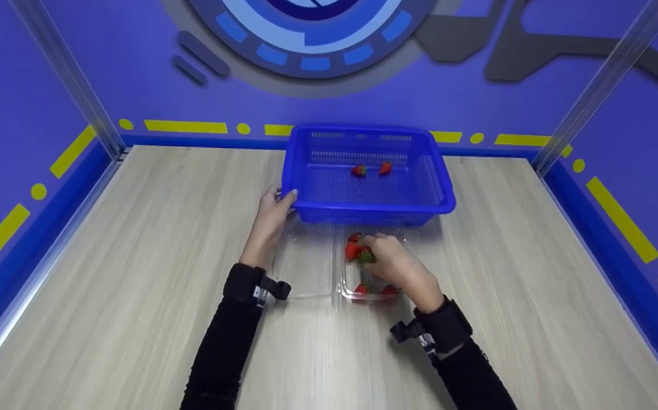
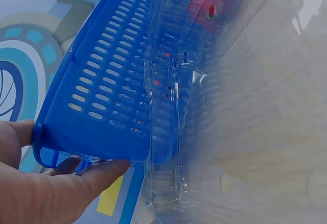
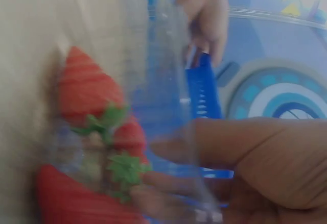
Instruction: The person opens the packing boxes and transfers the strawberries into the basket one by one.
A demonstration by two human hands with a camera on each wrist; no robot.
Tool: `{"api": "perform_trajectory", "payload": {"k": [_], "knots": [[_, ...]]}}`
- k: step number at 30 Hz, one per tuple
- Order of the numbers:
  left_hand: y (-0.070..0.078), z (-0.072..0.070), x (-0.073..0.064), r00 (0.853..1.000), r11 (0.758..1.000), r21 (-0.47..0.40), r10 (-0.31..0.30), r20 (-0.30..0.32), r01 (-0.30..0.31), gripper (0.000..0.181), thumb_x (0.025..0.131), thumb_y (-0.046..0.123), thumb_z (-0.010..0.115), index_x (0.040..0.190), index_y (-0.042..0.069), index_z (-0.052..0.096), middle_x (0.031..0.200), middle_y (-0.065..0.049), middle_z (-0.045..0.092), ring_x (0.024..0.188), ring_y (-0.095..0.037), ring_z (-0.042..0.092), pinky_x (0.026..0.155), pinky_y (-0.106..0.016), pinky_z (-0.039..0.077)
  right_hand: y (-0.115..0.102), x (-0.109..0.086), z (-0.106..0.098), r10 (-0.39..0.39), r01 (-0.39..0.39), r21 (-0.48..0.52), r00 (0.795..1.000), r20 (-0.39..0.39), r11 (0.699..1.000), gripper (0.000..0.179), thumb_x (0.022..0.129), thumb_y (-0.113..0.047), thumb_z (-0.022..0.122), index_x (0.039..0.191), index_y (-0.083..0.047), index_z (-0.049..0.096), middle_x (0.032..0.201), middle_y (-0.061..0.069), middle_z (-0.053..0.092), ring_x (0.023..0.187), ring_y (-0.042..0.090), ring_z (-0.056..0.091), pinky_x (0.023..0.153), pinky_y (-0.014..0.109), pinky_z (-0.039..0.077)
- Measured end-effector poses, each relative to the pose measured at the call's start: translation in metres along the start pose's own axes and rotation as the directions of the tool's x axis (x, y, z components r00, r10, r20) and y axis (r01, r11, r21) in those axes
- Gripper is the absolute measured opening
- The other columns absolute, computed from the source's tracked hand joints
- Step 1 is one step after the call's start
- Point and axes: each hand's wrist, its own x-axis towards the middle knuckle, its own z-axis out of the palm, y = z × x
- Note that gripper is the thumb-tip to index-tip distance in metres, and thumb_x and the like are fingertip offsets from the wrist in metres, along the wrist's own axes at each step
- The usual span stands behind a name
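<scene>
A blue slotted plastic basket [image 1: 368, 208] stands at the back of the table with two strawberries [image 1: 385, 167] inside. My left hand [image 1: 272, 213] grips its front left corner, thumb over the rim, as the left wrist view also shows. In front of the basket lies an opened clear plastic clamshell box [image 1: 306, 273]; several strawberries [image 1: 352, 251] are in its right half. My right hand [image 1: 394, 262] reaches into that half. In the blurred right wrist view, its thumb and fingers pinch a strawberry [image 3: 130, 134] with a green leafy top; the fingers partly hide it.
The light wood table [image 1: 152, 273] extends to both sides of the box and basket. Blue printed panels [image 1: 357, 108] enclose the back and sides, with metal posts [image 1: 608, 85] at the corners. The basket stands close to the back panel.
</scene>
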Motion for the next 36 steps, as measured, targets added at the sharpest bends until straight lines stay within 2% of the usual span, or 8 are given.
{"api": "perform_trajectory", "payload": {"k": [5,11,14,19,26,36], "knots": [[0.000,0.001,0.000,1.000,1.000,-0.021,0.002,-0.005,-0.002,0.040,0.098,0.016,0.051,0.131,-0.002,0.039,0.132,-0.028,0.047,0.119,-0.036,0.052,0.099,-0.049,0.040,-0.001,0.001,0.007,-0.005,0.005,0.011,0.999,-0.054,1.000,0.031,0.077,-0.002,0.074,0.107,-0.001,0.066,0.100,0.016,0.065,0.092,0.029,0.061,0.078,0.039,0.052],[0.001,0.001,-0.001,1.000,1.000,-0.019,-0.007,-0.009,0.007,0.040,0.098,0.016,0.052,0.132,-0.001,0.039,0.132,-0.027,0.047,0.120,-0.036,0.051,0.099,-0.047,0.040,-0.001,-0.005,0.011,-0.021,0.021,0.002,0.999,-0.046,1.000,0.025,0.074,-0.002,0.077,0.097,-0.004,0.070,0.094,0.010,0.069,0.085,0.022,0.062,0.074,0.035,0.052],[0.001,0.001,-0.001,1.000,1.000,-0.025,-0.002,-0.006,0.002,0.040,0.098,0.016,0.051,0.132,-0.001,0.039,0.132,-0.027,0.047,0.119,-0.035,0.052,0.099,-0.047,0.040,-0.002,-0.006,0.015,-0.046,0.046,0.005,0.998,-0.051,0.999,0.025,0.071,0.000,0.077,0.094,-0.003,0.069,0.092,0.010,0.069,0.087,0.023,0.063,0.075,0.035,0.052],[0.000,0.000,-0.002,1.000,1.000,-0.016,0.024,0.019,-0.023,0.043,0.098,0.017,0.051,0.136,0.000,0.037,0.133,-0.028,0.046,0.121,-0.037,0.050,0.099,-0.047,0.040,-0.005,-0.006,0.024,-0.079,0.081,0.017,0.994,-0.069,0.997,0.019,0.073,0.000,0.077,0.091,-0.001,0.071,0.092,0.012,0.070,0.088,0.026,0.065,0.077,0.036,0.053],[-0.002,0.000,-0.003,1.000,1.000,-0.027,0.016,0.004,-0.016,0.042,0.098,0.018,0.051,0.135,0.003,0.038,0.134,-0.023,0.048,0.124,-0.034,0.049,0.100,-0.046,0.040,-0.004,-0.006,0.030,-0.081,0.084,0.020,0.992,-0.101,0.996,0.015,0.074,0.001,0.077,0.087,-0.001,0.072,0.089,0.010,0.070,0.084,0.024,0.066,0.073,0.034,0.054],[-0.002,0.000,-0.004,1.000,0.998,-0.061,0.004,0.012,-0.003,0.043,0.098,0.019,0.051,0.136,0.004,0.037,0.134,-0.023,0.047,0.121,-0.032,0.050,0.100,-0.046,0.039,-0.007,-0.009,0.030,-0.056,0.059,0.016,0.988,-0.146,0.998,0.013,0.075,-0.001,0.076,0.086,-0.005,0.072,0.085,0.009,0.071,0.079,0.024,0.067,0.070,0.034,0.055]]}}
